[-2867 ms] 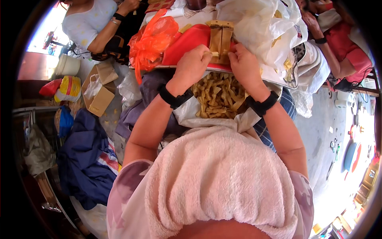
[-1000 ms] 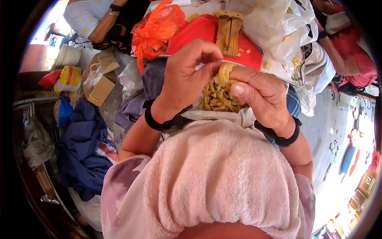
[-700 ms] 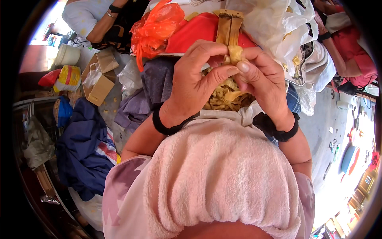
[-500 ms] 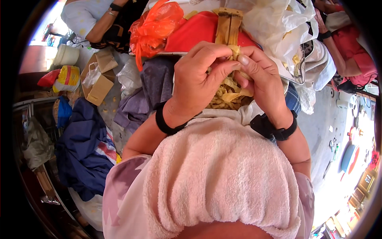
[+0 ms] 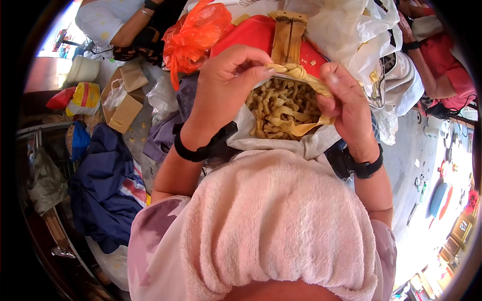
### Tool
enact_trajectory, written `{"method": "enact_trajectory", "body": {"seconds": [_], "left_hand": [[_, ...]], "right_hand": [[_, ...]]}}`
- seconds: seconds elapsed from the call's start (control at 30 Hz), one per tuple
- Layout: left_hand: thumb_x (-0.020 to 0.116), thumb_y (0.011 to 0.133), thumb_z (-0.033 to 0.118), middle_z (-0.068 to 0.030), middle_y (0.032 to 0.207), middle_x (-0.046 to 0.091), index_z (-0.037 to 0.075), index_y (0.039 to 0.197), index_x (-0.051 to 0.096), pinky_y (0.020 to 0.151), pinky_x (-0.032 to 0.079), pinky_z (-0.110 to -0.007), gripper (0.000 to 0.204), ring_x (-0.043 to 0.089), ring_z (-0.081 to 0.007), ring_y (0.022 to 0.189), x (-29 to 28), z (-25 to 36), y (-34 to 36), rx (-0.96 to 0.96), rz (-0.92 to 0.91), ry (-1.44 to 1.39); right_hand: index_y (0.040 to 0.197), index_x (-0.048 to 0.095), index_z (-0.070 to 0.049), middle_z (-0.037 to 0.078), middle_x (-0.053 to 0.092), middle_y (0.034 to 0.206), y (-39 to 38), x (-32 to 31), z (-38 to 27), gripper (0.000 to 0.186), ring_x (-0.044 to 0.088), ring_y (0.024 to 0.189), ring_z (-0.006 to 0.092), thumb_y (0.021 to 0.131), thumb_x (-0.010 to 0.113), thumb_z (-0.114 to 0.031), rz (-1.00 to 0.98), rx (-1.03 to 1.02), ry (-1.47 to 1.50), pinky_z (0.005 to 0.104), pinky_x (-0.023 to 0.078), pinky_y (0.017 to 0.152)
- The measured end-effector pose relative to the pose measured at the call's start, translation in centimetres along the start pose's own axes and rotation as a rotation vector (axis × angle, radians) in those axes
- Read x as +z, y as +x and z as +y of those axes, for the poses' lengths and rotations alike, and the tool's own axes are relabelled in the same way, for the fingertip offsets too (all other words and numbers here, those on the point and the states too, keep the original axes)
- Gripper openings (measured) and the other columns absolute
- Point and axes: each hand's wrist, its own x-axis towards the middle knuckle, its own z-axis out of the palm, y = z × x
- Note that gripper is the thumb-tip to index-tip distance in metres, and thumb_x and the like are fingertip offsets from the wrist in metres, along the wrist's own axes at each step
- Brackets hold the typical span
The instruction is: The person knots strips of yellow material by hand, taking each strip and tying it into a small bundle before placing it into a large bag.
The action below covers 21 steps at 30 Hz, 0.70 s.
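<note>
My left hand (image 5: 221,95) pinches one end of a twisted, knotted yellowish strip (image 5: 295,71) between thumb and forefinger. My right hand (image 5: 349,105) grips the other end, fingers curled round it. The strip stretches between them above a pale open sack (image 5: 296,146) full of similar knotted yellowish pieces (image 5: 278,110). Just beyond stands a light wooden block (image 5: 288,35) with a groove down it, on a red cloth (image 5: 242,36) with a few yellowish crumbs.
An orange plastic bag (image 5: 197,35) and white plastic bags (image 5: 351,35) sit on the work surface. Two people's arms (image 5: 130,27) (image 5: 427,75) show at either side. A cardboard box (image 5: 123,100), bucket (image 5: 82,70) and dark blue fabric (image 5: 105,190) lie to the left.
My hands have drawn apart, the left to the left and the right to the right, stretching the twisted strip between them. More of the sack's pieces shows underneath.
</note>
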Motion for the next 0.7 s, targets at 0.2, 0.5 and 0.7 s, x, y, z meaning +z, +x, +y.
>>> {"method": "enact_trajectory", "body": {"seconds": [0.2, 0.5, 0.7], "left_hand": [[0.062, 0.070, 0.001, -0.0097, 0.103, 0.056, 0.008, 0.108, 0.056, 0.072, 0.046, -0.036, 0.040, 0.057, -0.0297, 0.082, 1.8, 0.1, -0.3, 0.510, -0.152, 0.894], [0.058, 0.074, 0.004, -0.0076, 0.087, 0.053, 0.008, 0.095, 0.056, 0.062, 0.046, -0.038, 0.021, 0.058, -0.0287, 0.075, -0.3, -3.3, 1.2, 0.445, -0.282, 1.036], [0.058, 0.078, 0.006, -0.0062, 0.077, 0.053, 0.007, 0.091, 0.054, 0.058, 0.045, -0.033, 0.014, 0.056, -0.0247, 0.069, -1.1, -5.7, 3.5, 0.583, -0.251, 0.969]], "right_hand": [[0.093, 0.045, -0.011, -0.004, 0.047, 0.066, 0.8, 0.9, 2.1, 0.012, 0.040, 0.055, 0.0018, 0.091, 0.056, -0.014, -0.136, 0.007, -0.076, 0.0171, 0.027, 0.044], [0.082, 0.051, -0.001, 0.010, 0.046, 0.066, 1.0, 1.4, 4.2, 0.017, 0.044, 0.057, 0.0163, 0.086, 0.059, -0.014, -0.007, -0.242, -0.640, 0.0307, 0.039, 0.055], [0.083, 0.053, 0.000, 0.010, 0.048, 0.065, 1.1, 2.5, 2.2, 0.014, 0.044, 0.058, 0.0150, 0.088, 0.056, -0.013, -0.042, -0.263, -0.684, 0.0291, 0.039, 0.055]]}}
